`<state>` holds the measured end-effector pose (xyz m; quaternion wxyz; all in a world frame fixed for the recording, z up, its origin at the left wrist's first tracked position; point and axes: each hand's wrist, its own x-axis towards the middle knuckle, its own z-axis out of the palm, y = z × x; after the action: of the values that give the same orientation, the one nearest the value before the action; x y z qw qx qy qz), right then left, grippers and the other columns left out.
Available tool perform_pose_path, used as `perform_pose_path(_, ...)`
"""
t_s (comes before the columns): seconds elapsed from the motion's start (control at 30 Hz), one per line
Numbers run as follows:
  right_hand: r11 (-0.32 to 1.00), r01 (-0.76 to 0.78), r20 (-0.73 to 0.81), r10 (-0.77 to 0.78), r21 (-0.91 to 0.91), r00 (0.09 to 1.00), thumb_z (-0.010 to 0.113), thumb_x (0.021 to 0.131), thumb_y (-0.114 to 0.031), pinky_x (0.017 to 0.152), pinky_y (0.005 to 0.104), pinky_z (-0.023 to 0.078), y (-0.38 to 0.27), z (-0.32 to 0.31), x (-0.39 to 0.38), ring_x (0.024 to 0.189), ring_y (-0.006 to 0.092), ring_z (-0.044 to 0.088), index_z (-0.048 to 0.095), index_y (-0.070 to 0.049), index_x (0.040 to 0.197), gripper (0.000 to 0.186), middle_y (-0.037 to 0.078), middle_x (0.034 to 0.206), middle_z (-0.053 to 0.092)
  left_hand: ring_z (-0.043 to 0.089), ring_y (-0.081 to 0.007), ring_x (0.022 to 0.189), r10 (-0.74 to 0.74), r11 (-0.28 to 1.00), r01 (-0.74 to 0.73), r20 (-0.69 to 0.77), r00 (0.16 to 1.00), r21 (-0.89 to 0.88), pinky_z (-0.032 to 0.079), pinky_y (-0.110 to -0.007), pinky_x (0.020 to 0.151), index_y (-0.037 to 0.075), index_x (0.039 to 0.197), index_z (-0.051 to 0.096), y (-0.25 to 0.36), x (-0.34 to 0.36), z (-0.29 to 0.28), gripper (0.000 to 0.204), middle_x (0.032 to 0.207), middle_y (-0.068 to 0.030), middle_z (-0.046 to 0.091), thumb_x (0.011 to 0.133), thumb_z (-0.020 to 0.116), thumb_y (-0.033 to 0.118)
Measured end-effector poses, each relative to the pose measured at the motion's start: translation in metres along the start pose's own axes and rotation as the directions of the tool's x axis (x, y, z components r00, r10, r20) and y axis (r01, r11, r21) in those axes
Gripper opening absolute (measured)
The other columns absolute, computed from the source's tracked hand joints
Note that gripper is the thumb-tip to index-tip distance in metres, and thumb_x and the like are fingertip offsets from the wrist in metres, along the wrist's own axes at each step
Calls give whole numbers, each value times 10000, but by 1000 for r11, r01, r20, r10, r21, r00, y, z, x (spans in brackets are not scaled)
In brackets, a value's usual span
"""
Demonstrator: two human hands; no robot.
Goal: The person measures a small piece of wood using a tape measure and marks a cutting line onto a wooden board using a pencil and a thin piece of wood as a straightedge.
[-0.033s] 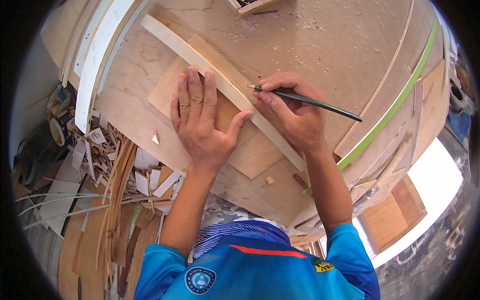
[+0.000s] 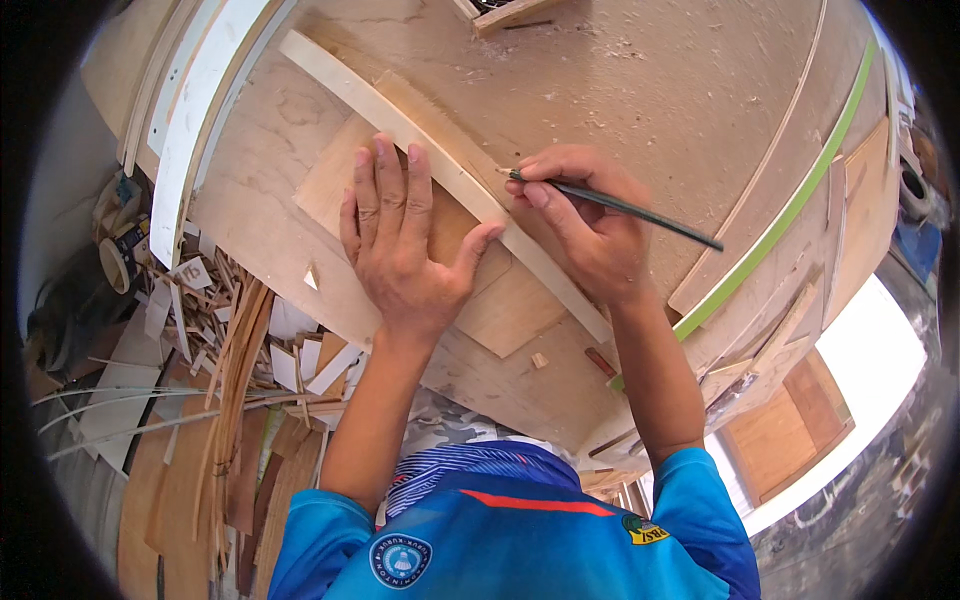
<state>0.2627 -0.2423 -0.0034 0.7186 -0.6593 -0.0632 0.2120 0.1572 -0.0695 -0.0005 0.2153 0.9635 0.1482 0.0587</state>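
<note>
A long pale wooden strip (image 2: 552, 274) lies diagonally across a thin plywood piece (image 2: 508, 312) on the worktable (image 2: 680, 110). My left hand (image 2: 408, 255) is spread flat over the plywood, its fingers stretched out along the strip's left side and its thumb resting on the strip. In my right hand (image 2: 597, 220) a dark green pencil (image 2: 645, 212) is pinched between thumb and fingers. Its bare tip points left, close to the strip's right edge; whether it touches the wood I cannot tell.
Curved white-faced pieces (image 2: 190, 120) stand at the far left. A curved green-edged strip (image 2: 790, 225) runs along the right side. Wood offcuts (image 2: 300, 365) heap up below the table's left edge. A small wood block (image 2: 540, 360) and sawdust lie on the table.
The pencil's rear end has dipped very slightly toward me. My left hand, the strip and the plywood look the same.
</note>
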Motion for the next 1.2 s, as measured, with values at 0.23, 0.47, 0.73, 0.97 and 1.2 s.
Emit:
perform_pose_path(0.23,694,349,175,-312,-630,934,827,874,-17,812,363,613,-20,-16,-34,1033,280,758,802,-71,1133,266,134,1168,747,351,-351,1638,-29,999,30,-12,999,12,171,-483,1333,93,1657,508,-1,-1,2,1012,1753,-178,407,870,807,654)
perform_pose_path(0.47,783,186,70,-180,-594,981,974,759,-120,805,343,633,-16,-5,-49,977,241,753,801,-86,1172,449,115,1229,698,350,-352,1638,-18,999,18,-15,1000,33,178,-491,1330,93,1654,513,-2,-2,3,1007,1750,-178,412,886,769,692)
perform_pose_path(0.73,936,244,-82,-272,-252,959,661,1092,-455,814,353,609,-10,-9,-36,990,216,746,798,-33,1162,448,159,1221,709,345,-352,1641,-24,999,24,-7,1000,32,178,-494,1328,96,1655,512,-2,-1,3,1003,1754,-173,407,892,759,698)
perform_pose_path(0.97,970,154,2,-156,-189,988,758,991,-64,864,352,613,-4,0,-9,992,215,771,796,-1,1106,136,136,1097,801,302,-373,1659,-4,1000,4,4,1000,13,185,-521,1327,60,1664,480,-2,-1,1,1008,1761,-190,387,897,801,630)
perform_pose_path(1.2,980,60,103,-41,-190,994,738,965,138,973,339,656,2,5,-1,1115,235,773,728,68,1171,218,187,1207,773,305,-376,1656,-8,999,8,16,1000,39,181,-518,1328,57,1670,468,-2,-2,0,1005,1760,-194,387,902,800,613)
